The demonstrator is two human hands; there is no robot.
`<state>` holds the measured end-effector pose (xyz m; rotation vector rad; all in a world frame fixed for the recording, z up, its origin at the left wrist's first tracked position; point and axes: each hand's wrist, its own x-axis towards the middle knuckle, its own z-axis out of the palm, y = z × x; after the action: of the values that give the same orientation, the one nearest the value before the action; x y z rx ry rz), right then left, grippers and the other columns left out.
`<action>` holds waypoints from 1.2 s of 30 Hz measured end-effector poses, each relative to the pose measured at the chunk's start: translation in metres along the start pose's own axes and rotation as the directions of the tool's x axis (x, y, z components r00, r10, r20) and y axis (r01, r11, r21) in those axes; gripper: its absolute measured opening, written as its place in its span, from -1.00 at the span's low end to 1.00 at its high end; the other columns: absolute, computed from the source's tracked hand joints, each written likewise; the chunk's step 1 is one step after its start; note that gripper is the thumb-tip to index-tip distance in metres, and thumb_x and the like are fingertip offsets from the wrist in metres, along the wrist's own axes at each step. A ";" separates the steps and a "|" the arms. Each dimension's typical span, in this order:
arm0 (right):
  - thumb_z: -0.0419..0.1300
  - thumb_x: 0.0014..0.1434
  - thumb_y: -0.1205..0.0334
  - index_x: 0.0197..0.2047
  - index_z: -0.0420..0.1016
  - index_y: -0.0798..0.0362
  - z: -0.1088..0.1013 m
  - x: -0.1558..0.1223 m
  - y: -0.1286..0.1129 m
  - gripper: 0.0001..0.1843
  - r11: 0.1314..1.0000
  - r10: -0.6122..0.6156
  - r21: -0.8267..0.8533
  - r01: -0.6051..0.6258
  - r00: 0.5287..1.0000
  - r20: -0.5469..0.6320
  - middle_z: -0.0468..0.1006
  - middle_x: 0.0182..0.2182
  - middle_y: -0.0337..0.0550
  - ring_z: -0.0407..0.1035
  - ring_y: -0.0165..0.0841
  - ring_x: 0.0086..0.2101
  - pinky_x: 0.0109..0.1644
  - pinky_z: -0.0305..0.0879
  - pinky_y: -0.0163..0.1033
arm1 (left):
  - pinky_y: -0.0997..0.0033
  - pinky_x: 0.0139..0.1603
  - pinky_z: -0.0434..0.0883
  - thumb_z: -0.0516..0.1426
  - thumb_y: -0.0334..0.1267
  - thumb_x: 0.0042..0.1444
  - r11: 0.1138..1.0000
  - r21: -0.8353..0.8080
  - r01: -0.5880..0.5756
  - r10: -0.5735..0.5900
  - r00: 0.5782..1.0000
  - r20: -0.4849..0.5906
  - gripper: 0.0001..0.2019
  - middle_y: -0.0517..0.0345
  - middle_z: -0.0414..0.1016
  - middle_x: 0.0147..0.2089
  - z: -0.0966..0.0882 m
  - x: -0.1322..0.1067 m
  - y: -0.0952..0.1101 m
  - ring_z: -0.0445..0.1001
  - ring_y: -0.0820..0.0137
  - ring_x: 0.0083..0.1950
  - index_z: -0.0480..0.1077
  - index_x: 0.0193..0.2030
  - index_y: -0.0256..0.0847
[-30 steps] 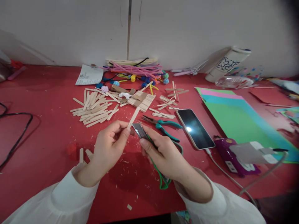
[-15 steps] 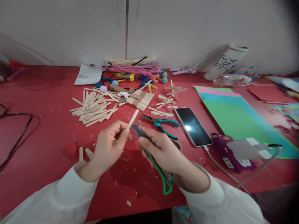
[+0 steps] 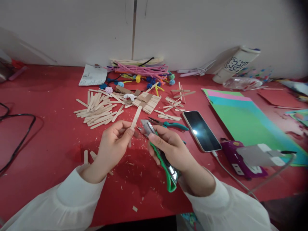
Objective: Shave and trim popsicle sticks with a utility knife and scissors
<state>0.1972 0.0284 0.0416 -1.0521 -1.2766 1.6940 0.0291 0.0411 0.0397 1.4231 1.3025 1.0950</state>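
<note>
Between the thumb and fingers of my left hand (image 3: 116,146) is a wooden craft stick (image 3: 136,116), its upper end slanting up to the right. My right hand (image 3: 170,146) grips a green-and-black utility knife (image 3: 166,165), its metal front end pointing up and left near the stick, with a small gap between them. Small wood shavings (image 3: 134,208) lie scattered on the red table below. Teal-handled pliers (image 3: 174,125) rest just beyond my right hand, partly hidden by it. A couple of loose sticks (image 3: 86,156) lie by my left wrist.
Behind my hands are a pile of craft sticks (image 3: 99,110), a stick bundle (image 3: 150,102) and pink pipe cleaners (image 3: 141,69). To the right lie a phone (image 3: 201,131) on a cable, a purple power strip (image 3: 237,160), coloured paper (image 3: 240,118) and a tumbler (image 3: 231,65).
My right hand has turned the knife, showing more of its green-and-black handle. The stick in my left hand stands somewhat steeper. The whole view has shifted slightly.
</note>
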 end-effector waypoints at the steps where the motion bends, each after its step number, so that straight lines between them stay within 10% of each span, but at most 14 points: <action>1: 0.18 0.14 -0.02 -0.23 0.33 0.07 0.002 0.000 0.001 -0.68 0.998 -0.031 -0.064 0.026 0.997 -0.073 0.38 -0.63 -0.40 0.22 -0.54 -0.73 -0.68 0.10 -0.42 | 0.57 -0.62 0.22 0.10 -0.18 0.09 0.999 0.029 -0.015 0.015 1.000 -0.009 -0.86 0.32 0.31 -0.64 0.001 -0.001 -0.002 0.24 0.52 -0.63 0.38 -0.39 -0.18; 6: 0.19 0.07 0.15 -0.39 0.32 0.04 0.010 0.003 0.006 -0.84 0.920 -0.239 -0.379 0.101 0.911 -0.336 0.27 -0.63 -0.41 0.13 -0.53 -0.63 -0.57 0.09 -0.38 | 0.56 -0.56 0.28 0.08 -0.19 0.16 0.966 0.216 -0.140 0.134 0.990 0.044 -0.84 0.25 0.48 -0.51 0.005 -0.007 -0.010 0.38 0.49 -0.56 0.45 -0.26 -0.17; 13: 0.12 0.11 0.19 -0.45 0.35 0.03 0.011 0.005 0.013 -0.86 0.823 -0.382 -0.554 0.126 0.844 -0.376 0.42 -0.57 -0.30 0.30 -0.43 -0.51 -0.42 0.23 -0.33 | 0.44 -0.33 0.45 0.09 -0.24 0.13 0.913 0.347 -0.216 0.202 0.976 0.076 -0.80 0.13 0.62 -0.36 0.011 -0.013 -0.005 0.52 0.38 -0.42 0.50 -0.18 -0.18; 36: 0.09 -0.02 0.16 -0.54 0.22 0.01 0.009 0.007 0.012 -0.84 0.777 -0.351 -0.630 -0.001 0.830 -0.434 0.26 -0.67 -0.36 0.15 -0.46 -0.61 -0.51 0.07 -0.34 | 0.38 -0.18 0.49 0.05 -0.36 0.16 0.842 0.329 -0.429 0.372 0.901 0.223 -0.76 0.03 0.62 -0.19 0.015 -0.016 -0.007 0.58 0.31 -0.24 0.53 -0.13 -0.21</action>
<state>0.1852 0.0293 0.0306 -1.5743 -1.5057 0.7246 0.0417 0.0247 0.0290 2.0983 1.1679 1.0095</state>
